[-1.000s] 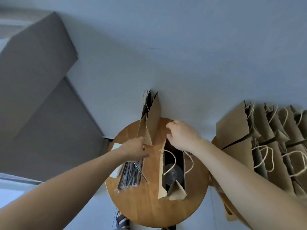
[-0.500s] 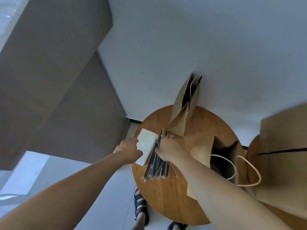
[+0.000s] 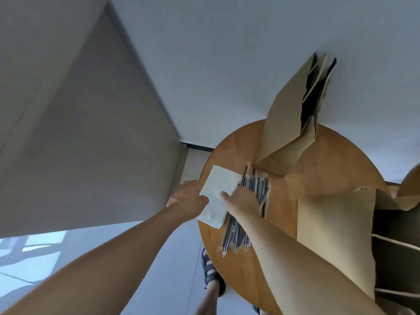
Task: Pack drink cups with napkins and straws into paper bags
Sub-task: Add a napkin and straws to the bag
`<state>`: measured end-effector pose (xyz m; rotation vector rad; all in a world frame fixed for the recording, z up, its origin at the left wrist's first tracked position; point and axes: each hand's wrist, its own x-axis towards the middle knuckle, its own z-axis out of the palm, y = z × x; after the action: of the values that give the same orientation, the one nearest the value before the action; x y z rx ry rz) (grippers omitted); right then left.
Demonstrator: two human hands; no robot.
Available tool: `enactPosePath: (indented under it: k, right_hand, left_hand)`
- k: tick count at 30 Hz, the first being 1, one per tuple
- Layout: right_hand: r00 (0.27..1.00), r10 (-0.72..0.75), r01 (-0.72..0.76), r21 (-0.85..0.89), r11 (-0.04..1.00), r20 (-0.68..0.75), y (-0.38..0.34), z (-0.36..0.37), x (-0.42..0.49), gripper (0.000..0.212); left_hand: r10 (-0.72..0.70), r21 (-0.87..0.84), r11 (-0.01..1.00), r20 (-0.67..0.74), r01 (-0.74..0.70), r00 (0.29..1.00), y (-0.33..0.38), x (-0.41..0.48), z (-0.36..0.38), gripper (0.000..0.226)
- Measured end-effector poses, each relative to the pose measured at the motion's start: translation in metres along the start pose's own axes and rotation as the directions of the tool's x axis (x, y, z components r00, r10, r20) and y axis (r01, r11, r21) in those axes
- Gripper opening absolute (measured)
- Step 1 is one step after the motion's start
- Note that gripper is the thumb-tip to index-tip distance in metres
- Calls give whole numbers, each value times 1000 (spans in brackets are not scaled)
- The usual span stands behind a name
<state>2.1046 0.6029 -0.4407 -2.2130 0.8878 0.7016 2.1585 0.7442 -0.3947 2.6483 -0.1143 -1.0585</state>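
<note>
Wood of the round table [image 3: 250, 273] ran out right under the napkins [image 3: 218, 192]: the white stack sat at the left edge, its near corner seeming to hang past the rim, with the straws [image 3: 236, 237] touching along its right side. My main worry was the stack sliding off to the floor, or several sheets lifting together when one was wanted. The left hand [image 3: 188, 198] pinched the stack's left margin, thumb on top, fingers out of sight beyond the rim. The right hand [image 3: 243, 198] pressed its thumb on the stack; its fingers curved over the straws, and I could not tell whether they held one. A careless drag there could scatter the bundle toward the near edge. The far bag [image 3: 286, 123] leaned at the far edge and the open bag [image 3: 329, 235] crowded the right side, so I judged free room lay only in the bare strip between straws and open bag. No cup showed; that bag's inside was dark.
</note>
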Motion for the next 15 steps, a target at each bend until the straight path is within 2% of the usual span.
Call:
enactPosePath:
  k: [5, 11, 13, 15]
  right_hand:
    - [999, 7, -8, -19, 1000, -44, 1, 11, 14, 30]
    - [997, -42, 33, -121, 992, -69, 8, 16, 20, 26]
    - [993, -76, 68, -94, 993, -92, 8, 14, 17, 25]
    - [988, -118, 119, 7, 993, -96, 9, 11, 14, 20]
  left_hand:
    - [43, -24, 999, 21, -43, 999, -5, 12, 13, 34]
    - [20, 8, 1000, 2, -20, 1000, -13, 23, 20, 35]
    - [10, -11, 1000, -8, -10, 1000, -13, 26, 20, 33]
    - [1, -67, 998, -21, -3, 1000, -12, 30, 20, 33]
